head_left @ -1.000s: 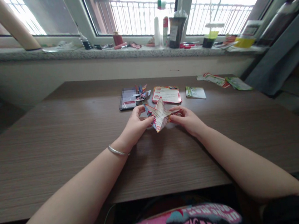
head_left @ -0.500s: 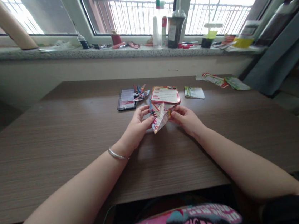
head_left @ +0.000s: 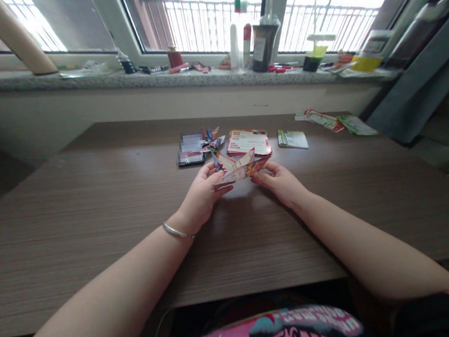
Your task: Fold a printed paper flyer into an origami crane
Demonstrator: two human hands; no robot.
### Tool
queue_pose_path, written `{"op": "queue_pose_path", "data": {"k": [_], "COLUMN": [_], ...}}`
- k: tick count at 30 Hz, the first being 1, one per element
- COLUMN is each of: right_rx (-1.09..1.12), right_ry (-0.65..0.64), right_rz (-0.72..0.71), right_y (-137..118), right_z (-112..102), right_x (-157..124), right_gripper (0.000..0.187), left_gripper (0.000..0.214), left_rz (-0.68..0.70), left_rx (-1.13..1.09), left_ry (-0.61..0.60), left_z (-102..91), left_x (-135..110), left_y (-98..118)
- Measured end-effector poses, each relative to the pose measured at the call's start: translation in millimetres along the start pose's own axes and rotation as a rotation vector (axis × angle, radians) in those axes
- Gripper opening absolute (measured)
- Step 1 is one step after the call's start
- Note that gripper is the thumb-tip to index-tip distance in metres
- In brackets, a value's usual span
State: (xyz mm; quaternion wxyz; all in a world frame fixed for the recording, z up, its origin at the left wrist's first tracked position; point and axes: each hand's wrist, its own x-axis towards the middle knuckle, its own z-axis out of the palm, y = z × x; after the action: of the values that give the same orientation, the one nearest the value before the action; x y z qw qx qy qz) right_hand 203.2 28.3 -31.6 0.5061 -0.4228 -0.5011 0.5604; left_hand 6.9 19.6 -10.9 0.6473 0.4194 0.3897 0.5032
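Note:
Between my two hands is a piece of folded paper origami (head_left: pixel 238 171), printed in colours, with pointed flaps standing up. My left hand (head_left: pixel 205 189) pinches its left end between thumb and fingers. Its right end is gripped by the fingertips of my right hand (head_left: pixel 277 178). Just beyond it lies a stack of printed paper sheets (head_left: pixel 249 142), white with red. A second folded paper piece (head_left: pixel 213 139) with several points sits to the left of the stack, against a phone-like dark-edged object (head_left: pixel 190 149) whose face is blurred.
A small pad of papers (head_left: pixel 293 139) lies right of the stack, with loose printed strips (head_left: pixel 324 120) farther right on the brown table (head_left: pixel 92 216). Behind, bottles, a dark cup (head_left: pixel 264 45) and small items crowd the stone windowsill (head_left: pixel 206 77).
The folded paper has been tilted and spread wider; its point that faced down toward me now no longer shows, and a long edge runs between my hands. Left fingers have shifted slightly left.

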Motion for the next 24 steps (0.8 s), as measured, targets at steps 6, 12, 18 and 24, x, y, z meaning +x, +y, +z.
{"op": "queue_pose_path", "data": {"k": [6, 12, 18, 24], "right_rx": [0.099, 0.143, 0.091, 0.017], "right_ry": [0.018, 0.128, 0.144, 0.103], "right_rz": [0.096, 0.099, 0.076, 0.028], "right_y": [0.2, -0.3, 0.9, 1.9], "right_z": [2.5, 0.5, -2.1, -0.6], "right_x": [-0.5, 2.2, 3.8, 3.5], "right_gripper": [0.040, 0.044, 0.047, 0.042], "left_gripper": [0.042, 0.042, 0.063, 0.055], "left_rz": [-0.019, 0.034, 0.126, 0.138], "left_rx": [0.040, 0.009, 0.237, 0.286], "left_ry": [0.037, 0.002, -0.055, -0.034], "left_z": [-1.2, -4.7, -3.4, -6.9], "left_x": [3.1, 5.4, 1.1, 4.5], "left_y": [-2.7, -5.5, -4.5, -5.5]}}
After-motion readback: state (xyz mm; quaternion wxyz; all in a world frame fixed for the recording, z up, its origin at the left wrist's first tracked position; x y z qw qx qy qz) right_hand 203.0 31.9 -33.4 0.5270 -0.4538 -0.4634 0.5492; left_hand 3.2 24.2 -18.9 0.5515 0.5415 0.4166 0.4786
